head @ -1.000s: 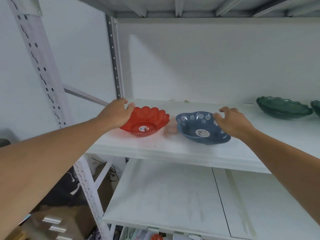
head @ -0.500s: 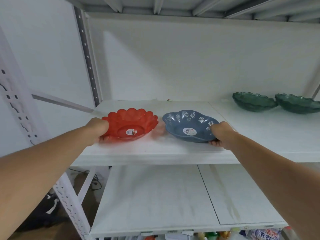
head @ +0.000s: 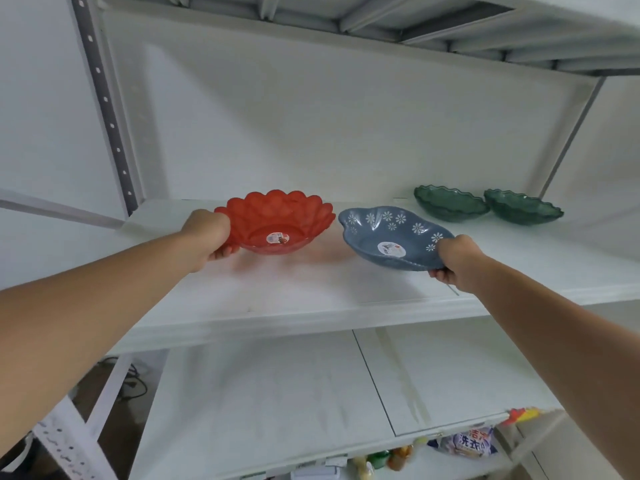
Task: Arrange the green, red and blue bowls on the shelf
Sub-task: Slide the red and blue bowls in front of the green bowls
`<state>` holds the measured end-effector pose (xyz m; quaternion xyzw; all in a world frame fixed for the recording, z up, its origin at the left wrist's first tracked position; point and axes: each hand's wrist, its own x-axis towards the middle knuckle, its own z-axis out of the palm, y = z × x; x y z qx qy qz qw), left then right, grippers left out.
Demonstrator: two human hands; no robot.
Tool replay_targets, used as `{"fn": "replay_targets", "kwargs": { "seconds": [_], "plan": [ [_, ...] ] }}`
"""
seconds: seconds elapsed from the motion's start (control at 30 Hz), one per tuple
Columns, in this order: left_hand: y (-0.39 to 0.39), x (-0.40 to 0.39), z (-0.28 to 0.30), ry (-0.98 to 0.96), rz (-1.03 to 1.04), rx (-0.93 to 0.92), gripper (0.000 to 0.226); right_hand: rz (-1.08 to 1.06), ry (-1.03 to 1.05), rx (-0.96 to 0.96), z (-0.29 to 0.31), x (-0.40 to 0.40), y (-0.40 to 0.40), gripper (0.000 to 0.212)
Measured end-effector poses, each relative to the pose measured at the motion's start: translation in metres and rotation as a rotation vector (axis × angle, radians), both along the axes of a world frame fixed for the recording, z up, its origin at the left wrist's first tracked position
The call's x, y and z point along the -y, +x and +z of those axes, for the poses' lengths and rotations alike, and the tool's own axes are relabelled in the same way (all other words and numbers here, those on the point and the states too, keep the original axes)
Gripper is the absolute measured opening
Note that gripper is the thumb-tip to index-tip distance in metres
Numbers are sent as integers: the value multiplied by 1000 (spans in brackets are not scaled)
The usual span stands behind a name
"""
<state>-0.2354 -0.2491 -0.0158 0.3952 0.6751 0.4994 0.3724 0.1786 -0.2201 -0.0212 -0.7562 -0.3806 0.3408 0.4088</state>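
Your left hand [head: 211,239] is closed on the near-left rim of the red bowl [head: 277,220], fingers curled under the edge, thumb side on top. Your right hand [head: 455,259] grips the near-right rim of the blue bowl [head: 391,233] the same way, fingertips showing under the rim. Both bowls sit over the middle shelf [head: 311,292], red to the left, blue to the right, rims close but not touching. Blue bowl is tilted, its far-left end higher than the gripped end; it looks lifted off the board, though contact underneath is hard to confirm from this angle. Red bowl looks roughly level; can't tell whether its base is resting on the shelf or just above it. Each has a round sticker in the bottom, and the blue one has white flower prints around the inside wall. Two green bowls [head: 450,204] and [head: 523,207] stand farther back on the right of the same shelf, side by side, rims touching or nearly so, well apart from your hands. Grey perforated upright [head: 104,102] runs up the left rear corner. Lower shelf board [head: 277,403] is below, with some blurred packaged goods [head: 474,443] at its front edge, labels not readable.
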Motion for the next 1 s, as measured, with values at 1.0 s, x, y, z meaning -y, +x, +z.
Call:
{"fn": "replay_targets", "kwargs": {
  "seconds": [1.0],
  "plan": [
    [359, -55, 6, 6, 75, 53, 11, 62, 48, 20, 1, -63, 359, 20]
  ]
}}
